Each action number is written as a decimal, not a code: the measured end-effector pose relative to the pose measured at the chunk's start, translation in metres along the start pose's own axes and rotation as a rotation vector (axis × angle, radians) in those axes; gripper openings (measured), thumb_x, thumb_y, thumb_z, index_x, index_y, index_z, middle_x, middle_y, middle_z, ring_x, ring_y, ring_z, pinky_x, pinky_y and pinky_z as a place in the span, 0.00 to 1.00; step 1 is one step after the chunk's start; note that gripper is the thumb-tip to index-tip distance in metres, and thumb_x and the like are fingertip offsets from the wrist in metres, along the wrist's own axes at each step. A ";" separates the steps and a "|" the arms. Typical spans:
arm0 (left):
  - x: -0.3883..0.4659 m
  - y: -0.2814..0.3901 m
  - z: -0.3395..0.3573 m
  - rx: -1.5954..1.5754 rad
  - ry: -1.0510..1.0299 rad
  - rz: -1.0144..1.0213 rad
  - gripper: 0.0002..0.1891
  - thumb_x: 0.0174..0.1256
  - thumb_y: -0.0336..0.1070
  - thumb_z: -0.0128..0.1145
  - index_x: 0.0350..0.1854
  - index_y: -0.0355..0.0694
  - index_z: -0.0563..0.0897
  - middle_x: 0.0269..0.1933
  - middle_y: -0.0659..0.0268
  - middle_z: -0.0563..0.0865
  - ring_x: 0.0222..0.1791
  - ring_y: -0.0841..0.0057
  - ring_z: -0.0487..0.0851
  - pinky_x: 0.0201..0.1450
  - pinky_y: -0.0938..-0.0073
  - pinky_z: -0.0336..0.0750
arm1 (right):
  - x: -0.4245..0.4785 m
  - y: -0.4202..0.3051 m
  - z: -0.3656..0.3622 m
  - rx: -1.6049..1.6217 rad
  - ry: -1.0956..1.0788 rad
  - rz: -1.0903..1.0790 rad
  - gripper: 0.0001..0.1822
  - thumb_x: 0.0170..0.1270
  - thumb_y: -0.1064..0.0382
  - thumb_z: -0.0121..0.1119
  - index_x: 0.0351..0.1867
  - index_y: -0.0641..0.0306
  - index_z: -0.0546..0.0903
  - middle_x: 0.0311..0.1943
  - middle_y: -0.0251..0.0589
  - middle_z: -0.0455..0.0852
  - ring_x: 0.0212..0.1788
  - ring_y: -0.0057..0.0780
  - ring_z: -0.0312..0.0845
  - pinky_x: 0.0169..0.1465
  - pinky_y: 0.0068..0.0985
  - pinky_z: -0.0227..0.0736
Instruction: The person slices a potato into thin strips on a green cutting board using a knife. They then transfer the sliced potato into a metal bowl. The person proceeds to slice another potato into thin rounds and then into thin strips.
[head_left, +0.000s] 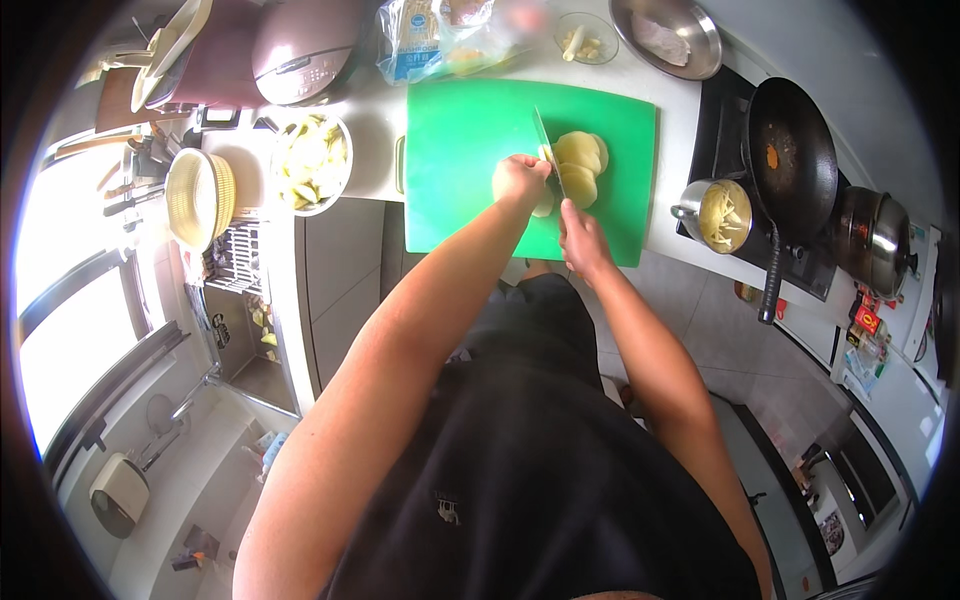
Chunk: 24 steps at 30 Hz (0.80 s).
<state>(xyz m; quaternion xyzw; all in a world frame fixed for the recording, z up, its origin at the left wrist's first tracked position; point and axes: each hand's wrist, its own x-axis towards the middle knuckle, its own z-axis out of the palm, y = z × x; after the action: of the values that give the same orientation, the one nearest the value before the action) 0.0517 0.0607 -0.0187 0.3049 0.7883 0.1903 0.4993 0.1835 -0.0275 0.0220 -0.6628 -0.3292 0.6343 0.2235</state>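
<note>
My right hand (583, 240) grips the handle of a kitchen knife (546, 136), its blade pointing away from me over the green cutting board (457, 135). My left hand (520, 180) is against the blade's left side, fingers bunched on a pale potato piece (545, 154) that they mostly hide. Partly under that hand, a pale slice (544, 204) lies on the board. Right of the blade, several round, overlapping potato slices (579, 169) lie flat.
Left stands a white bowl of pale green-edged pieces (313, 161) beside a yellow colander (196, 199). Behind the board are plastic bags (442, 45) and a glass dish (587, 37). At right, a metal pot of pale strips (724, 214) and a black wok (793, 150) stand by the stove.
</note>
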 end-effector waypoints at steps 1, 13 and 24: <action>0.000 -0.001 0.001 0.009 0.010 -0.002 0.10 0.58 0.44 0.73 0.35 0.44 0.92 0.33 0.62 0.93 0.34 0.71 0.91 0.44 0.66 0.85 | -0.001 0.001 -0.003 0.004 -0.011 -0.010 0.28 0.83 0.36 0.44 0.28 0.53 0.68 0.16 0.25 0.62 0.13 0.16 0.55 0.16 0.22 0.51; -0.006 0.006 -0.001 0.028 -0.027 0.013 0.13 0.62 0.45 0.70 0.39 0.41 0.93 0.38 0.61 0.93 0.38 0.70 0.91 0.47 0.66 0.84 | -0.039 -0.017 -0.020 0.159 -0.079 0.099 0.27 0.83 0.34 0.43 0.29 0.51 0.68 0.15 0.23 0.61 0.12 0.14 0.53 0.15 0.20 0.50; -0.005 0.003 0.000 0.006 0.007 0.036 0.10 0.59 0.43 0.69 0.34 0.43 0.91 0.34 0.60 0.93 0.36 0.67 0.92 0.46 0.64 0.85 | -0.035 -0.023 -0.016 0.116 -0.057 0.147 0.29 0.83 0.35 0.43 0.26 0.52 0.67 0.14 0.25 0.61 0.10 0.17 0.55 0.15 0.23 0.51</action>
<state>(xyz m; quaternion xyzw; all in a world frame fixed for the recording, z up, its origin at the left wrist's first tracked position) 0.0540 0.0594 -0.0141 0.3198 0.7852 0.1978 0.4919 0.1962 -0.0353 0.0642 -0.6529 -0.2486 0.6855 0.2050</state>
